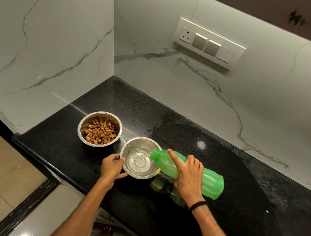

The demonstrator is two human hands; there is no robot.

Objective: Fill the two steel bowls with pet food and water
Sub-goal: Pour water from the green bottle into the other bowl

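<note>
Black granite counter (224, 169) in a marble-tiled corner, switch panel (209, 43) on the back wall. Two steel bowls sit near the front edge, just beside each other. The far bowl (85, 123) holds brown pet food (100, 131); the near bowl (138, 142) has shallow water (139, 162) swirling in it. A green bottle (212, 180) lies almost level, long axis right to left, base out right, mouth over the near bowl's right rim, with a thin stream falling in. Right hand (188, 174) wraps the bottle from above, fingers curled round it, thumb stretched toward the mouth. Left hand (112, 165) grips the near bowl's near-left rim, thumb on top. Food looks done and the water fill is under way; the right hand's tilt likely sets the flow.
</note>
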